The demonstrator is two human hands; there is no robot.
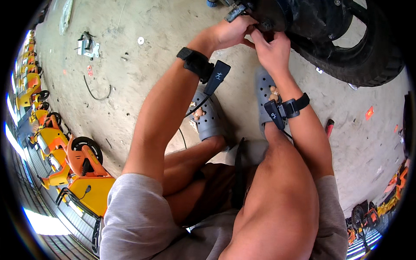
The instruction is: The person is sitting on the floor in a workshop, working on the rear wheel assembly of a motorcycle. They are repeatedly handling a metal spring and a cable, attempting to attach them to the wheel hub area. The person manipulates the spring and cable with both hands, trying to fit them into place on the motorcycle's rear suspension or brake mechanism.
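A black wheel with a thick treaded tyre [381, 67] fills the upper right, beside a dark rounded housing [318, 19] with bolts on it. Both my hands meet at the lower left edge of this housing. My left hand [234, 32] has its fingers bent and closed under the edge, close to a small ribbed metal piece [235, 13]. Beside it, my right hand [274, 50] is closed too, its thumb and fingers pressed in toward the left hand's fingertips. Whatever the fingers grip is hidden by the hands and the dark housing.
On the concrete floor lie a metal bracket [89, 48], a white washer [141, 40], a curved black cable [99, 96] and a red-handled tool [329, 128]. Orange-yellow scooters [86, 164] line the left side. My grey clogs [210, 117] stand below the hands.
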